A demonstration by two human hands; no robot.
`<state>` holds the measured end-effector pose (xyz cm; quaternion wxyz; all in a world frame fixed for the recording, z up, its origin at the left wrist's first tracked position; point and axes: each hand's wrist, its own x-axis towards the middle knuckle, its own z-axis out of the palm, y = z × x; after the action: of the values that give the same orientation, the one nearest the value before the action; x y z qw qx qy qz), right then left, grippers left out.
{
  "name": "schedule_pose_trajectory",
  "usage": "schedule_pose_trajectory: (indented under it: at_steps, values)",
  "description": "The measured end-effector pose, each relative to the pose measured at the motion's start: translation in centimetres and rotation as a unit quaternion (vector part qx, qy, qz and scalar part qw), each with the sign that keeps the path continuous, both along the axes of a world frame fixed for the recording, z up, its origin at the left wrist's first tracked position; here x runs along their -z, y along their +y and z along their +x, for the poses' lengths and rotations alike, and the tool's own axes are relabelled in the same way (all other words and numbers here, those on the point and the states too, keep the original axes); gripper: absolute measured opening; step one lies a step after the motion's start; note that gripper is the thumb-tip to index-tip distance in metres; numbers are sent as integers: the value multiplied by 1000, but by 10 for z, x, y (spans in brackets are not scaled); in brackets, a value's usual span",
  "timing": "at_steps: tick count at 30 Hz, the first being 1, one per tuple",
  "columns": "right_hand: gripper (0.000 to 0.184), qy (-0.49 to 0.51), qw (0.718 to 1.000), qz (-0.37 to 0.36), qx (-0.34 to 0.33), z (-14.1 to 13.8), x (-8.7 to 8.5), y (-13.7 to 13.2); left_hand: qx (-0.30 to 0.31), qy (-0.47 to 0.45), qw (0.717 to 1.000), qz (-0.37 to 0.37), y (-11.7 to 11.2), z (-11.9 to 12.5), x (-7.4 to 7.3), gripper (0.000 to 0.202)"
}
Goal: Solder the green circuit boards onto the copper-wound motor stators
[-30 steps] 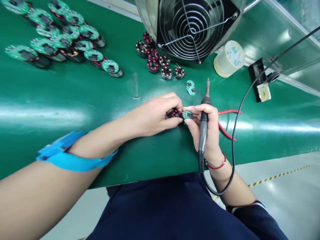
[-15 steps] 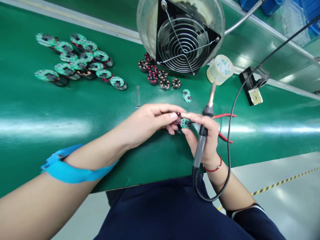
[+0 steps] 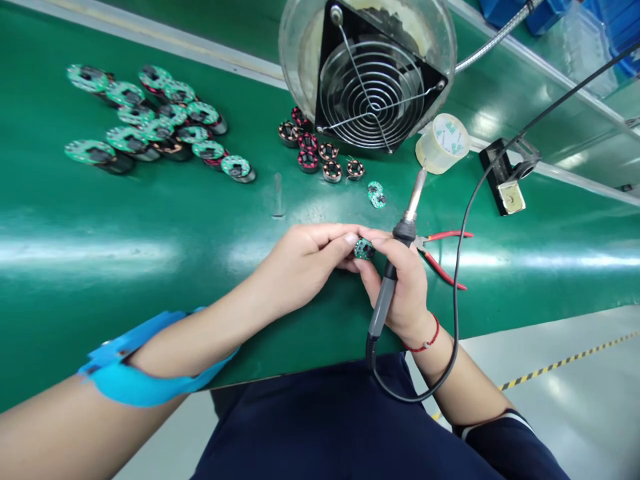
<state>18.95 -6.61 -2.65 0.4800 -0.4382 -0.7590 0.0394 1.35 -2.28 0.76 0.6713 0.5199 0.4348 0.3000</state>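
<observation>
My left hand (image 3: 310, 260) is closed on a small motor stator, now mostly hidden behind the fingers and the round green circuit board (image 3: 363, 249). The board lies against the stator, and my right thumb and index finger pinch its right edge. Whether it is fully seated I cannot tell. My right hand (image 3: 409, 293) also carries a soldering iron (image 3: 383, 307), its tip pointing up and away from the board. Beyond the hands lie a couple of loose circuit boards (image 3: 376, 195) and several bare stators (image 3: 331, 172). Red-handled pliers (image 3: 444, 271) rest right of my right hand.
A fan with a wire guard (image 3: 375, 100) stands at the back, with a tape roll (image 3: 434, 152) beside it. Farther right is an iron stand (image 3: 495, 173). Several board-topped stators (image 3: 131, 140) stand at left. The iron's cord (image 3: 463, 233) loops past my right wrist.
The circuit board has moved left against the stator, covering it. My right hand has shifted left with the iron, uncovering the pliers' jaws.
</observation>
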Motion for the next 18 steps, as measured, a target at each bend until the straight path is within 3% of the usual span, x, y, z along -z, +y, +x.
schedule_pose_trajectory:
  at_steps: [7, 12, 18]
  values:
    - [39, -42, 999, -6, 4, -2, -4, 1, -52, -53, 997, -34, -5, 3, 5, 27]
    - [41, 11, 1000, -13, -19, 1, -5, -3, -110, -33, 993, -15, -5, 3, 0, 19]
    - [48, 84, 995, -42, 22, 17, -8, -9, -92, -16, 996, -3, -3, 1, -9, 22]
